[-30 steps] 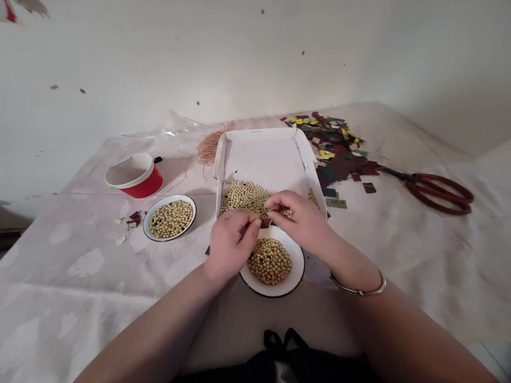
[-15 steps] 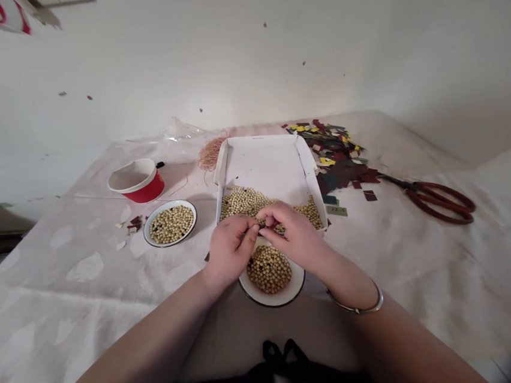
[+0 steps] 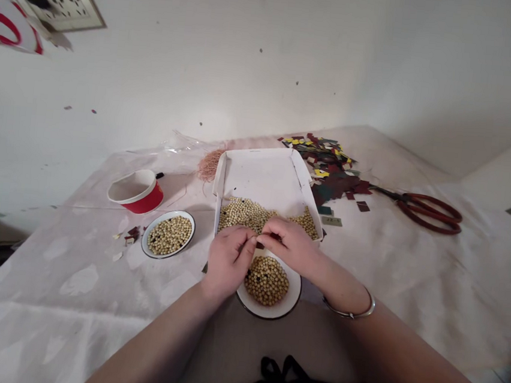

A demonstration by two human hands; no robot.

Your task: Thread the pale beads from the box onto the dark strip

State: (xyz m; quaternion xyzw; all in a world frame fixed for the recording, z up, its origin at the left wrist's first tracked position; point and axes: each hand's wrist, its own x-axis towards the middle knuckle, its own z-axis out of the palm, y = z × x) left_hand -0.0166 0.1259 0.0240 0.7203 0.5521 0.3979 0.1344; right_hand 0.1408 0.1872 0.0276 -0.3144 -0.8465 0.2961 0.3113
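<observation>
Covering mid-frame, the surface (image 3: 410, 278) bears a white box (image 3: 261, 174) half-full of beans, two filled dishes (image 3: 290, 300) (image 3: 169, 235); left hand (image 3: 227, 261) and right hand (image 3: 290, 244) meet, pinching something tiny above the centre dish. Plenty remains unsorted.

The counter (image 3: 410, 272) wears a pale pinkish-cream cloth patterned with faint white leaf shapes. The box (image 3: 263, 177) at its middle is plain white inside, holding tan-yellow beads (image 3: 242, 211). The near dish (image 3: 288, 300) is white with a dark rim, filled with the same tan beads, a few dark specks among them. The second dish (image 3: 149, 232), toward the left edge, is white too, dark-rimmed. The cup (image 3: 140, 192) behind it is red outside, off-white inside. The paper scraps (image 3: 330, 168) near the far edge are maroon, dark green and yellow. The scissors (image 3: 429, 209) toward the right edge have reddish-brown handles. The bangle (image 3: 352, 312) is silver.
</observation>
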